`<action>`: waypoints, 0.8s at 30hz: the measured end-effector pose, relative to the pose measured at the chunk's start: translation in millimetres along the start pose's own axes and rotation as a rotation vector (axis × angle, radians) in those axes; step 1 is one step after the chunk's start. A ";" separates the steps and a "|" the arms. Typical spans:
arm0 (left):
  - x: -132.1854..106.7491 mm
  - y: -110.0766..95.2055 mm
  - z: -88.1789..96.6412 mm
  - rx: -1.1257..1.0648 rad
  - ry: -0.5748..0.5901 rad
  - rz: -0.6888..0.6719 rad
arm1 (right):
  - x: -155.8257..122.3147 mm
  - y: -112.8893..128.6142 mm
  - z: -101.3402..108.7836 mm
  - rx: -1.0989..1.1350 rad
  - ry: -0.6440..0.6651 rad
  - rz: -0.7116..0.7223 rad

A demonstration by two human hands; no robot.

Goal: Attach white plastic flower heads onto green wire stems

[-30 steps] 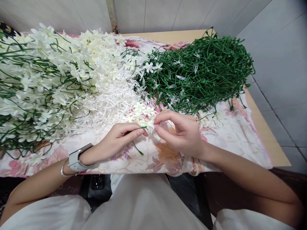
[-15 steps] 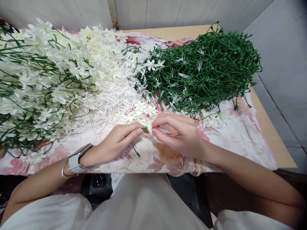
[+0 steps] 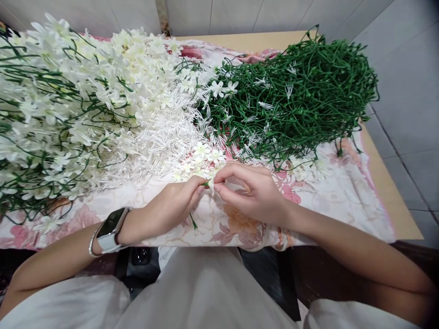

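Observation:
Close to the table's front edge, my left hand [image 3: 174, 201] pinches a green plastic flower stem [image 3: 194, 221] between thumb and forefinger; its lower end hangs beneath the hand. My right hand [image 3: 252, 189] is closed at the fingertips on a small white artificial flower [image 3: 211, 184] at the stem's tip, so the two hands almost meet. Just behind them lies a little heap of loose white blossoms [image 3: 202, 157]. The fingers partly cover the flower, and I cannot tell how far it sits on the stem.
A large pile of white flowers on stems [image 3: 68, 109] fills the left side. White stamen pieces [image 3: 154, 146] lie in the middle, and bare green stems [image 3: 302, 100] are heaped at right. Floral cloth [image 3: 343, 201] covers the wooden table [image 3: 394, 201]; a tiled wall [image 3: 233, 16] stands behind.
My left wrist has rolled, turning the watch face upward. Both hands have shifted slightly left, still joined at the flower and stem.

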State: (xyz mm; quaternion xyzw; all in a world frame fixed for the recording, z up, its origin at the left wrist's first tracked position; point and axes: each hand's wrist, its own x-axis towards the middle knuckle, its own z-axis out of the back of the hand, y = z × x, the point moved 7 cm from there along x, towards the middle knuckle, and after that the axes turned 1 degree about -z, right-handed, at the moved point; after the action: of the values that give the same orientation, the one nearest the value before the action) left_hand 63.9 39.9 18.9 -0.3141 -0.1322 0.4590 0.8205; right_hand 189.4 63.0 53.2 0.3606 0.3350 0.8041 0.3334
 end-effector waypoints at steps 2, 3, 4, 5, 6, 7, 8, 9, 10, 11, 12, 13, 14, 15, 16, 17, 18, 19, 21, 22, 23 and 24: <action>-0.6 -1.4 0.6 0.021 -0.006 -0.012 | 0.0 -1.1 -0.5 0.012 0.006 -0.015; -0.6 -1.6 1.5 0.026 -0.016 -0.015 | 0.0 -2.1 -0.9 0.019 0.011 -0.025; -0.3 -1.9 3.2 0.025 -0.034 -0.020 | 0.0 -3.5 -1.4 0.028 0.017 -0.035; 0.2 -2.3 4.9 0.018 -0.054 -0.028 | -0.1 -5.1 -1.8 0.037 0.023 -0.047; 1.0 -3.0 7.1 0.003 -0.078 -0.042 | -0.1 -6.9 -2.3 0.044 0.027 -0.060; 1.9 -3.8 8.8 -0.017 -0.096 -0.060 | -0.1 -9.0 -2.6 0.050 0.029 -0.076; 2.8 -4.2 10.5 -0.043 -0.115 -0.074 | -0.1 -10.9 -2.9 0.055 0.029 -0.091; 3.8 -3.9 11.6 -0.078 -0.128 -0.081 | 0.1 -12.6 -3.1 0.061 0.028 -0.103; 4.6 -2.5 12.2 -0.121 -0.137 -0.073 | 0.3 -14.0 -3.5 0.071 0.030 -0.115; 5.3 -0.2 12.1 -0.172 -0.137 -0.053 | 0.5 -15.0 -3.8 0.083 0.032 -0.124; 5.7 2.6 11.1 -0.223 -0.131 -0.024 | 0.7 -15.7 -4.3 0.099 0.037 -0.133; 5.9 5.4 9.8 -0.263 -0.123 0.009 | 0.9 -16.3 -4.8 0.115 0.043 -0.140; 5.8 7.6 8.8 -0.289 -0.117 0.037 | 1.0 -16.7 -5.1 0.128 0.048 -0.146; 5.6 8.9 8.2 -0.295 -0.113 0.054 | 0.9 -17.1 -5.3 0.136 0.050 -0.152; 5.3 9.2 8.5 -0.287 -0.118 0.059 | 0.8 -17.4 -5.3 0.140 0.049 -0.157; 5.0 8.5 9.2 -0.271 -0.125 0.052 | 0.5 -17.4 -5.2 0.141 0.045 -0.155; 4.8 7.3 10.2 -0.256 -0.131 0.038 | 0.1 -17.3 -5.2 0.137 0.041 -0.150; 4.6 5.8 11.0 -0.248 -0.135 0.023 | -0.4 -17.0 -5.2 0.127 0.034 -0.139; 3.9 4.1 11.6 -0.257 -0.131 0.006 | -1.5 -16.5 -5.8 0.093 0.017 -0.112; 3.4 4.0 11.3 -0.268 -0.125 0.007 | -2.1 -16.6 -6.5 0.076 0.011 -0.100; 2.9 4.2 10.9 -0.277 -0.118 0.013 | -2.8 -16.9 -7.4 0.063 0.005 -0.089; 2.4 4.6 10.0 -0.283 -0.107 0.022 | -3.5 -17.5 -8.5 0.054 0.002 -0.082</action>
State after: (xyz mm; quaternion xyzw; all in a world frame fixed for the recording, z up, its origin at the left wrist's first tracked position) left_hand 57.1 47.6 23.5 -0.4032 -0.2358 0.4607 0.7547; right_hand 189.5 67.4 33.9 0.3546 0.3714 0.7809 0.3557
